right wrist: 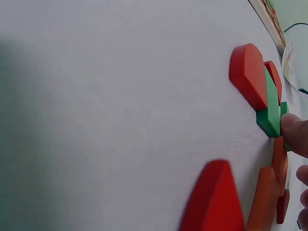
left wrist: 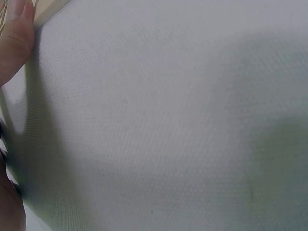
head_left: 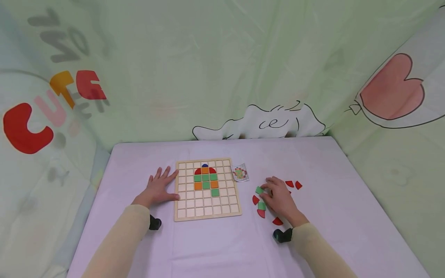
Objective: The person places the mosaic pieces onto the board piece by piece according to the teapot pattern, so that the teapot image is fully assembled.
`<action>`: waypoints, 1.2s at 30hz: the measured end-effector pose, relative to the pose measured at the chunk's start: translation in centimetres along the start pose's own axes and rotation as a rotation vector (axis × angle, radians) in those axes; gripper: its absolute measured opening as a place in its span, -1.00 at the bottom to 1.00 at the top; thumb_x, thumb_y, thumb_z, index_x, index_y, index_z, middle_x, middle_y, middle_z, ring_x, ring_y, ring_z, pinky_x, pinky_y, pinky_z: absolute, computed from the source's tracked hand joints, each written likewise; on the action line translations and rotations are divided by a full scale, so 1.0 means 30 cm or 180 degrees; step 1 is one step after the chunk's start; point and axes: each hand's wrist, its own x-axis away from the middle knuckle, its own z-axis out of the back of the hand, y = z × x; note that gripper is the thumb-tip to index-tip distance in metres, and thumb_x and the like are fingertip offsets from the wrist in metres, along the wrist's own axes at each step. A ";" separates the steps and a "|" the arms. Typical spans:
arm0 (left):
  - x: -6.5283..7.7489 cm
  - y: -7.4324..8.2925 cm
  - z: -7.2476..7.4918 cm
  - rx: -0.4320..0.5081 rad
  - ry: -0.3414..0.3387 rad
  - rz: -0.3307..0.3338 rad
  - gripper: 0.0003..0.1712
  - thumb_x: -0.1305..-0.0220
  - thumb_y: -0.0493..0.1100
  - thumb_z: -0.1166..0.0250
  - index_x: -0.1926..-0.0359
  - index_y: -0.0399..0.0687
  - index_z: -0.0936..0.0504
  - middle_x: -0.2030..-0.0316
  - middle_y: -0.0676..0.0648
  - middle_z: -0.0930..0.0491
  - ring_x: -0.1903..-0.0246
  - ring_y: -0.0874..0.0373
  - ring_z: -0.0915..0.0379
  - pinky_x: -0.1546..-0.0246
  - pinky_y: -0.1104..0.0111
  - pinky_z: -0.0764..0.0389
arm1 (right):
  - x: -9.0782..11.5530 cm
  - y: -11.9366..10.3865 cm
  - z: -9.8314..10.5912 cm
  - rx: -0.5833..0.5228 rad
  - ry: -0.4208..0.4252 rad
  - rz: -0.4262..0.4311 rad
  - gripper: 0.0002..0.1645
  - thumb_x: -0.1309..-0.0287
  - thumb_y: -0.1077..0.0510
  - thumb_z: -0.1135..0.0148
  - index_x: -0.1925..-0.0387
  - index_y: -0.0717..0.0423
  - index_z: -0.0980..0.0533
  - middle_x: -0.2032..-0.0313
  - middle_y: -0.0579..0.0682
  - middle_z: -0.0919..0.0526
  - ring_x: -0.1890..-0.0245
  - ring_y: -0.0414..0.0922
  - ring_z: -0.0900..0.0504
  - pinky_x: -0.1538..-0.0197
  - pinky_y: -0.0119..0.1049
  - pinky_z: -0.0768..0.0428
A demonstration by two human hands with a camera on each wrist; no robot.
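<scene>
A wooden grid board lies on the table, with red, orange, green and blue pieces set in its upper squares. My left hand is spread beside the board, its thumb and a fingertip right at the left edge. To the right, my right hand pinches a green square block between thumb and forefinger. In the right wrist view the thumb presses on that block, and the other fingertips are partly out of frame. Just below it lie a second green block and a red quarter-round piece.
A small printed pattern card lies against the board's upper right edge. More red quarter-round pieces are scattered around the right hand, and orange blocks show under its fingers. Fabric walls rise behind the table and at both sides.
</scene>
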 end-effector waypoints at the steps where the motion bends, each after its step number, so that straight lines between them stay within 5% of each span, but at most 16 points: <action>1: 0.001 0.000 -0.001 0.0007 -0.0001 0.0001 0.24 -0.09 0.24 -0.51 -0.63 0.02 -0.03 -0.64 -0.30 0.21 -0.61 -0.37 0.49 -0.53 -0.32 0.32 | -0.003 -0.002 0.001 0.0004 -0.0005 0.0027 -0.63 -0.23 0.16 -0.43 -0.05 0.18 -0.67 -0.36 0.27 -0.44 -0.46 0.29 -0.23 -0.32 0.22 -0.51; 36: 0.006 0.006 0.004 -0.0005 0.0027 -0.0008 0.23 -0.10 0.24 -0.51 -0.62 0.02 -0.05 -0.63 -0.30 0.20 -0.60 -0.39 0.47 -0.53 -0.33 0.30 | -0.033 -0.036 0.006 -0.0219 -0.0192 0.0125 -0.61 -0.23 0.12 -0.43 -0.07 0.11 -0.65 -0.41 0.22 -0.38 -0.48 0.26 -0.21 -0.28 0.20 -0.55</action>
